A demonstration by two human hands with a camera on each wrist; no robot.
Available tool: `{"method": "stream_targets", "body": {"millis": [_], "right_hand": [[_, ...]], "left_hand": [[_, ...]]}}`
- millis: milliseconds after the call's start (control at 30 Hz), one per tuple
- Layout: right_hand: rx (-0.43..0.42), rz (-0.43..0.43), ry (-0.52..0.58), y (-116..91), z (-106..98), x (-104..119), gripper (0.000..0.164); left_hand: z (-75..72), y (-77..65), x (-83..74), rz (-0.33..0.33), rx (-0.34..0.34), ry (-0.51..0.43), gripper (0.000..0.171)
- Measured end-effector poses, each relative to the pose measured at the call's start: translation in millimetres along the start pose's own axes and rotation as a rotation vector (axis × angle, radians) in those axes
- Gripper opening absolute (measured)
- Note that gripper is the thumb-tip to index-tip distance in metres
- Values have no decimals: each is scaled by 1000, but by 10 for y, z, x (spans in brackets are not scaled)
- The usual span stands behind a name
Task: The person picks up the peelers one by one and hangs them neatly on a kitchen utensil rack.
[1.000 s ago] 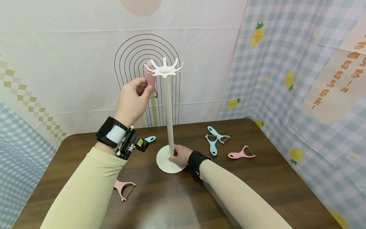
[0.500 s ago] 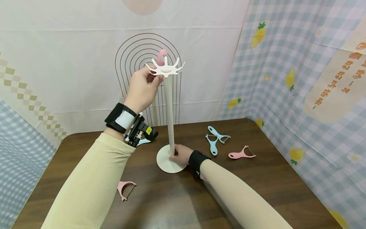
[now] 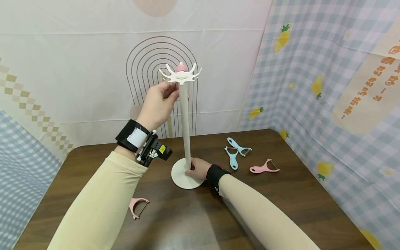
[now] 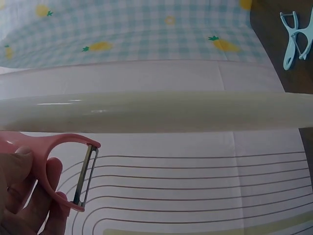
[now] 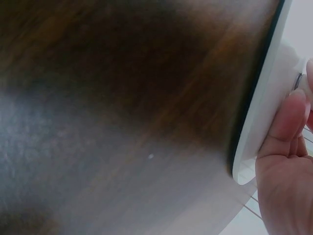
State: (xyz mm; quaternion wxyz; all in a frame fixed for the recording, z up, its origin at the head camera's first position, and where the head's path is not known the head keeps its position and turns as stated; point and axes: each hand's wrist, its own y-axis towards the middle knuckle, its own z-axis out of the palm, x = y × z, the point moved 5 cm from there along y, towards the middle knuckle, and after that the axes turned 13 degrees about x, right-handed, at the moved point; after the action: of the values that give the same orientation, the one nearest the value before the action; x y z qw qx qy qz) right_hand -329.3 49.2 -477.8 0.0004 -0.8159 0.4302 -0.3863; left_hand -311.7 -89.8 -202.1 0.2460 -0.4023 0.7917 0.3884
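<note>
A white stand with a ring of upturned hooks (image 3: 182,77) rises from a round base (image 3: 178,177) on the table. My left hand (image 3: 156,106) pinches a pink Y-shaped peeler (image 4: 41,152) by its handle, just behind the pole (image 4: 156,112). The peeler's blade end points down. Its handle end shows pink behind the rear hook in the head view, overlapping it; the middle is hidden by the stand's top. Down at the base, my right hand (image 3: 200,168) grips the foot of the pole, thumb (image 5: 288,117) over the white base.
Two blue peelers (image 3: 240,147) lie overlapping right of the stand, with a pink peeler (image 3: 262,169) beyond them. Another pink peeler (image 3: 137,205) lies front left, partly under the left sleeve. A blue piece shows behind the left wrist camera (image 3: 157,149). A cloth wall hangs behind the table.
My left hand has carried the pink peeler rightward behind the stand's top, first raising it above the hooks, then lowering it onto the rear hook's level. The right hand stays at the base.
</note>
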Motion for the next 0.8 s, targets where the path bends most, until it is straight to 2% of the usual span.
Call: {"method": "stream_targets", "body": {"millis": [200,333,633,800], "right_hand": [[-3,0,-1,-2,-3,-11,26],[-9,-29,10,44,27,-71,27],[-11,-54,25,-4,-9,-6,26],[-10,-55,21,-2,0,-4,26]], "left_hand": [[1,-43,33,10,7,35,27],[-2,-122,120,-1,7,63,28],[-24,-297,411,-55,17,77,33],[33,-419,676,-111,12,182,40]]}}
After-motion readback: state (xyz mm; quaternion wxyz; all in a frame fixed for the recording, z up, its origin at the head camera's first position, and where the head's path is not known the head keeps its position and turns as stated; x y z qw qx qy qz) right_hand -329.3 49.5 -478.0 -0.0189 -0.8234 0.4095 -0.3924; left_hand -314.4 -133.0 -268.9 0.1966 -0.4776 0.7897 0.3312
